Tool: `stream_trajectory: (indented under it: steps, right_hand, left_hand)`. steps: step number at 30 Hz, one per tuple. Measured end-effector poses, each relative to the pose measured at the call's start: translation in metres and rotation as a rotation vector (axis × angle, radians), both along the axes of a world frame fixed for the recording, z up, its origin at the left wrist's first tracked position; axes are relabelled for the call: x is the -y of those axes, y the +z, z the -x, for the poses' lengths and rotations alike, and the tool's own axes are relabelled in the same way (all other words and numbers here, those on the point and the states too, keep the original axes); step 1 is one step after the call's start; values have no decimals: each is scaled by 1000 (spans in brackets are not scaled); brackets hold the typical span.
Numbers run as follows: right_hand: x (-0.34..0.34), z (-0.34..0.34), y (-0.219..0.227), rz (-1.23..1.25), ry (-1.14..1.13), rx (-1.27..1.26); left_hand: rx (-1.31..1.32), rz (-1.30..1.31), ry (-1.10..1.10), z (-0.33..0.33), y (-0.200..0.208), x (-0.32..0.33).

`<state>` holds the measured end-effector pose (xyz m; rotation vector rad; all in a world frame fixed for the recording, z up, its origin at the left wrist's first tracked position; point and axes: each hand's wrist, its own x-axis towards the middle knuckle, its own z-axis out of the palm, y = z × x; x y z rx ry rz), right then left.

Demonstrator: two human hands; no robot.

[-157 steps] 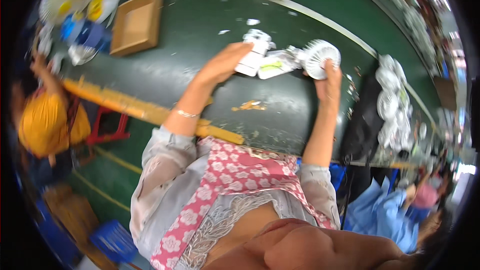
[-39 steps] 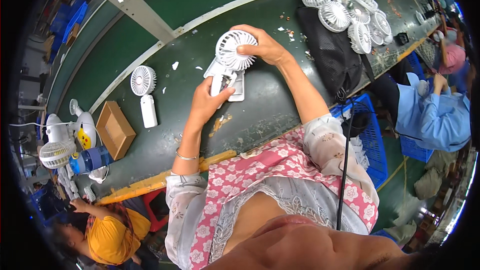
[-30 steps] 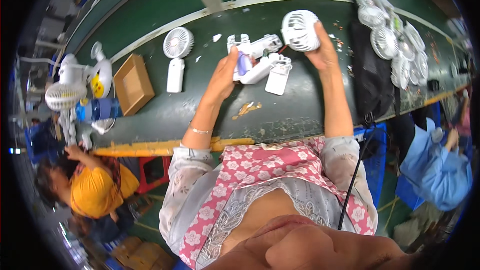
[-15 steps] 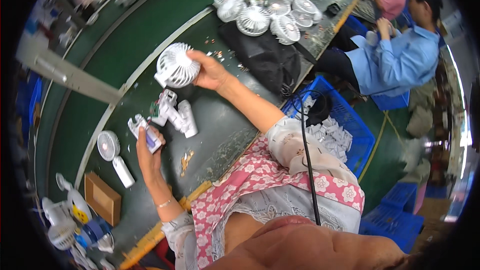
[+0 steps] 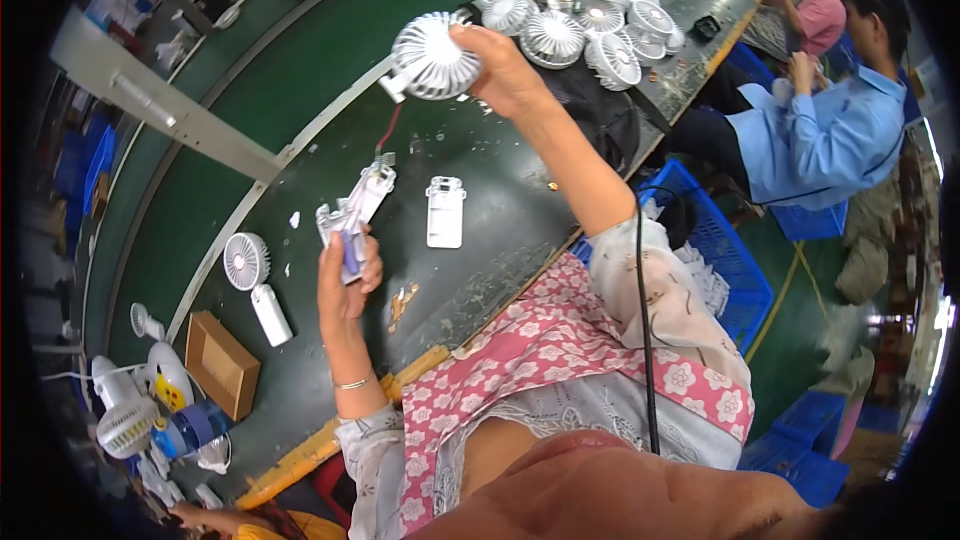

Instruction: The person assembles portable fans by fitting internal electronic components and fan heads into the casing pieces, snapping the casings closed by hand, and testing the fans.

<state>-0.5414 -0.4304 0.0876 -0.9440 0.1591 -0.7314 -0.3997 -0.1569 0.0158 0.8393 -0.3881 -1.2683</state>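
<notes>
Right hand (image 5: 505, 75) grips the light fan head (image 5: 432, 57) by its rim — left hand (image 5: 345, 270) clutches the handle shell (image 5: 352, 215) — thin red wire (image 5: 386, 130) looks fragile

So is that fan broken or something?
It looks apart, not whole. The right hand holds the fan head, the left hand holds the open handle, and only thin wires join them. A loose cover lies on the table.

The left hand (image 5: 345, 275) covered the lower end of the open fan handle (image 5: 352, 215). The right hand (image 5: 505, 75) hid the fan head's (image 5: 432, 58) far edge.
</notes>
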Motion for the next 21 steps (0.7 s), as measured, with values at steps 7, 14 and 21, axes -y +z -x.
stream_trajectory:
  steps: [7,14,21]
  right_hand:
    - [60,-6,29,-210,-185,383]
    - [211,49,69,174,-1127,336]
    - [293,135,-12,-147,-1479,-560]
  left_hand:
    - [311,59,-107,8,-16,0]
    - [600,-312,-72,21,-30,7]
    - [472,-309,-50,18,-34,0]
